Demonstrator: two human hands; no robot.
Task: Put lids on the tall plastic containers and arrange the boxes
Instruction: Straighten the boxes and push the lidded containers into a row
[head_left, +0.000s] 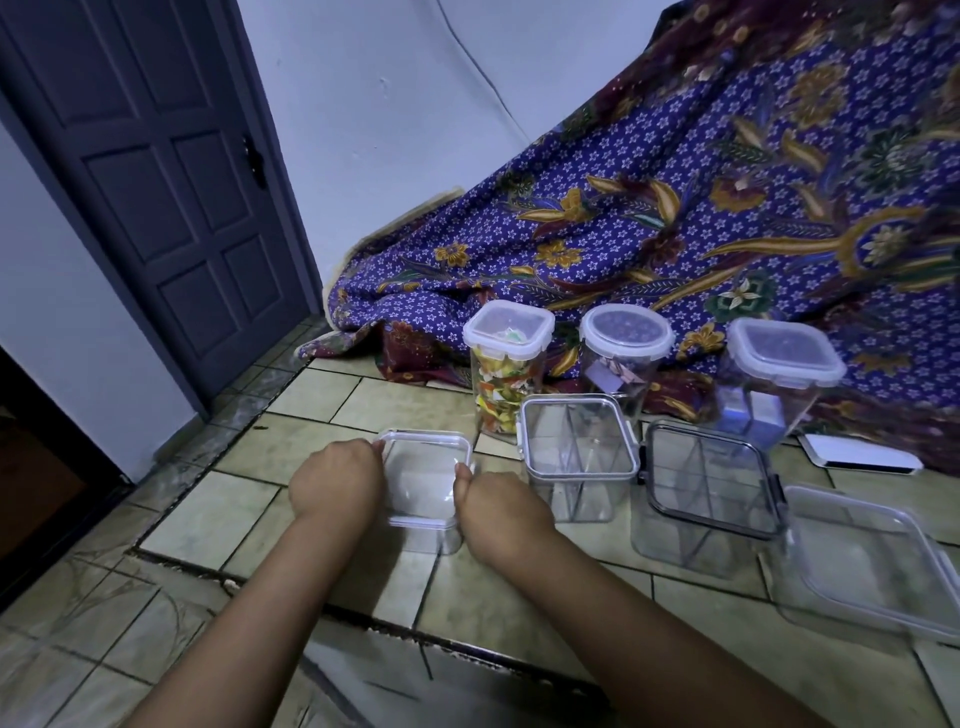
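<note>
A small clear box (423, 478) with its clear lid on top stands on the tiled floor in front of me. My left hand (335, 478) grips its left side, fingers curled at the far left corner. My right hand (496, 501) grips its right side, thumb on the lid's edge. To the right stand a clear lidded box (579, 457), a box with a dark-rimmed lid (709, 480) and a larger clear lidded box (862, 558). Behind them stand three tall lidded containers: one with colourful pieces (506, 364), a round one (623, 353) and a square one (776, 374).
A patterned purple cloth (675, 208) drapes down behind the containers. A flat white object (860, 457) lies on the floor at the right. A dark door (156, 171) is at the back left. The floor drops at a step edge (363, 618) near me.
</note>
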